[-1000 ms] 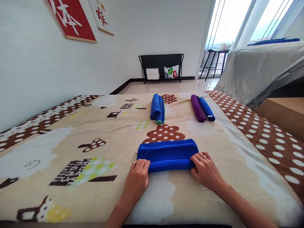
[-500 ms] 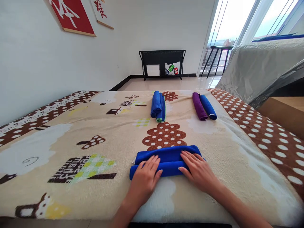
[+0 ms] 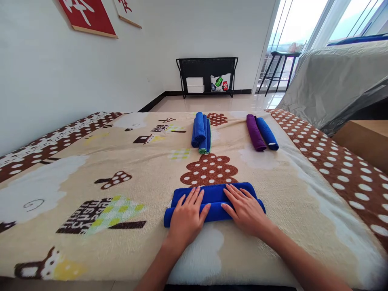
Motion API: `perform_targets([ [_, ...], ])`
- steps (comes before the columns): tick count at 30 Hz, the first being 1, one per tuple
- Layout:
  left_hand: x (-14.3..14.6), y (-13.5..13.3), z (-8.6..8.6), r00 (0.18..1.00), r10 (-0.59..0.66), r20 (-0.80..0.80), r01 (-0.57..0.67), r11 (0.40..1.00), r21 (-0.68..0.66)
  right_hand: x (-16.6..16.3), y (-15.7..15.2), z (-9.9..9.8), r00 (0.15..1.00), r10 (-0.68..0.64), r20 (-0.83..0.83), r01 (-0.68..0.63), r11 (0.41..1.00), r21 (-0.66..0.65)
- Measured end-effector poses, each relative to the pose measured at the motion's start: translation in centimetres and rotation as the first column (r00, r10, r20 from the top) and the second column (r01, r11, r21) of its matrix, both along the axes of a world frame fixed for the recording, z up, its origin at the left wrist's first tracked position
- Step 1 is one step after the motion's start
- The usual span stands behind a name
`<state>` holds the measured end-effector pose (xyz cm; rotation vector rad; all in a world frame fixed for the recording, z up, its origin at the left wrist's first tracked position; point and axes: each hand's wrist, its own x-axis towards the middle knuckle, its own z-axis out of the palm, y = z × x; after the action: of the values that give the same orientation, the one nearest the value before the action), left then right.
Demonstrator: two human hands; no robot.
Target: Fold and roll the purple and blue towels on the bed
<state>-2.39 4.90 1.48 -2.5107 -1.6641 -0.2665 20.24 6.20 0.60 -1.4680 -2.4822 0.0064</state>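
Note:
A blue towel [image 3: 214, 195], partly rolled, lies across the near middle of a patterned blanket [image 3: 91, 169]. My left hand [image 3: 187, 216] rests flat on the roll's left half, fingers spread. My right hand [image 3: 245, 208] lies flat on its right half, fingers spread too. Both palms press on the roll; neither hand grips it. Farther back lie rolled blue towels [image 3: 200, 132], one of them green-edged, and to their right a purple roll [image 3: 255, 132] beside a blue roll [image 3: 267, 133].
A white wall runs along the left with red and white hangings [image 3: 87, 16]. A black rack [image 3: 207, 76] with boxes stands at the far wall. A grey-covered bulk [image 3: 333, 76] and a wooden surface [image 3: 363, 139] are on the right. A black stool [image 3: 280, 68] stands by the window.
My hands moved from the towel's ends onto its top and toward the middle. The towel has been rolled tighter and narrower, and it sits slightly farther from me.

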Motion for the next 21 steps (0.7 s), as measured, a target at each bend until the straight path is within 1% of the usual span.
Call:
perform_targets([
  [4,-5.1,0.0,-1.0,0.996,0.091,0.013,-0.091,0.995,0.039,4.7,0.3,-1.0,0.997,-0.072,-0.002,0.072,0.997,0.021],
  [6,-6.9,-0.5,-1.2,0.996,0.085,0.014,-0.086,0.993,0.080,6.5,0.0,-1.3,0.997,-0.083,-0.002,0.083,0.996,0.038],
  [8,-7.9,-1.2,-1.0,0.998,0.059,0.002,-0.058,0.984,0.170,7.6,-0.5,-1.2,0.995,-0.096,-0.005,0.096,0.993,0.065],
  [10,-8.0,-2.2,-0.4,1.000,0.015,-0.001,-0.014,0.960,0.278,8.2,-1.2,-0.8,0.996,-0.089,-0.010,0.090,0.988,0.129],
  [11,-7.9,-2.8,0.0,1.000,-0.018,0.003,0.016,0.950,0.311,8.3,-1.7,-0.6,0.998,-0.066,-0.012,0.067,0.983,0.172],
  [13,-7.6,-4.0,0.7,0.994,-0.106,0.005,0.099,0.944,0.316,8.5,-2.7,-0.3,1.000,0.019,-0.008,-0.016,0.967,0.253],
  [15,-7.1,-4.9,0.7,0.987,-0.162,-0.008,0.158,0.947,0.280,8.5,-3.6,-0.3,0.995,0.099,0.008,-0.098,0.956,0.277],
  [17,-6.7,-5.3,0.3,0.987,-0.159,-0.024,0.159,0.953,0.256,8.3,-4.1,-0.7,0.993,0.119,0.014,-0.119,0.959,0.258],
  [21,-6.3,-4.3,-0.7,0.996,-0.081,-0.034,0.087,0.964,0.253,7.6,-3.5,-1.4,0.998,0.064,-0.031,-0.055,0.970,0.237],
])
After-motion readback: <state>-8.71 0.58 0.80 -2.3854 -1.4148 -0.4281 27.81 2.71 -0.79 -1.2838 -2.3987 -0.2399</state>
